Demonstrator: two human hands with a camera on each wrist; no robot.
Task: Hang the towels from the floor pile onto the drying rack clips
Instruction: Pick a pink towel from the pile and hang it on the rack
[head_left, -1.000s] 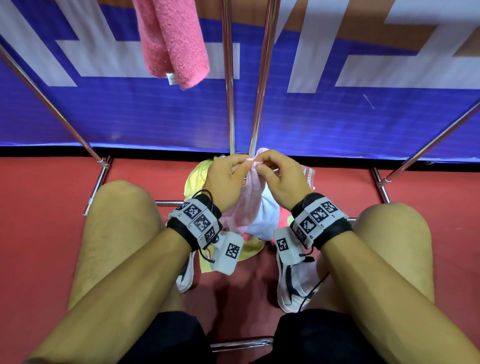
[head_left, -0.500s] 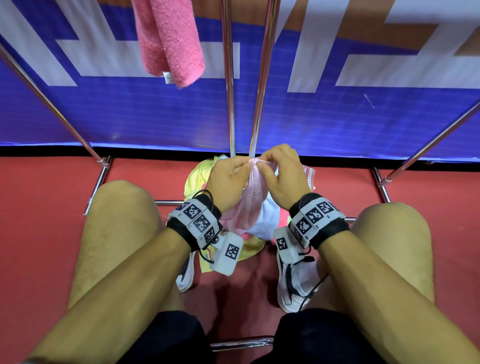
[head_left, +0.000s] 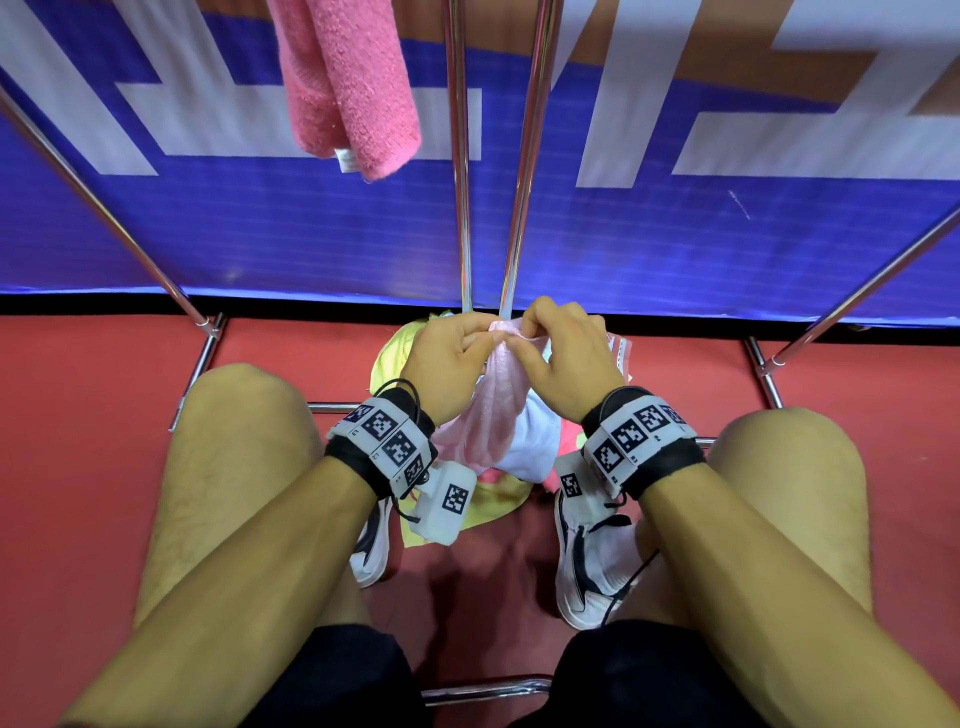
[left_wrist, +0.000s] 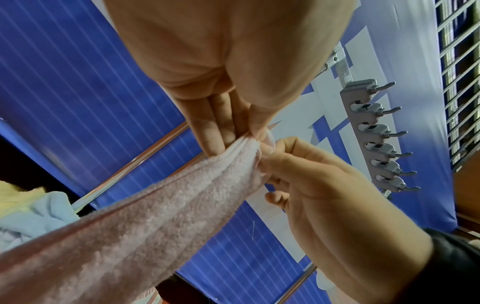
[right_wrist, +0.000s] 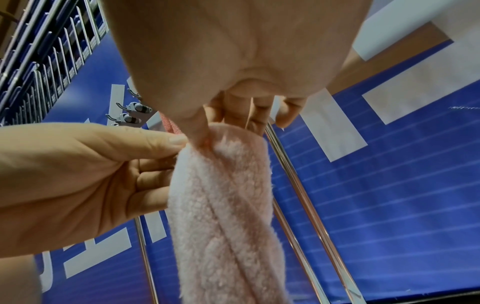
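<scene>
A pale pink towel (head_left: 496, 415) hangs bunched from both hands above the floor pile (head_left: 530, 447) of yellow, white and pink towels. My left hand (head_left: 485, 340) pinches its top edge between thumb and fingers; the left wrist view shows that left hand (left_wrist: 235, 139) pinching the towel (left_wrist: 155, 216). My right hand (head_left: 519, 338) pinches the same edge right beside it, and its thumb and finger (right_wrist: 205, 133) press into the fluffy towel (right_wrist: 226, 205). The grey clip bar (left_wrist: 376, 139) sits high up, far from both hands.
A darker pink towel (head_left: 353, 88) hangs from the rack at upper left. Two chrome rack poles (head_left: 460, 156) rise just behind my hands, with slanted legs at both sides. A blue banner wall stands behind. My knees and white shoes (head_left: 587, 561) flank the pile on the red floor.
Both hands stay on the pale pink towel's top edge. The right fingers have shifted their pinch slightly along it. The hung pink towel has swung a little.
</scene>
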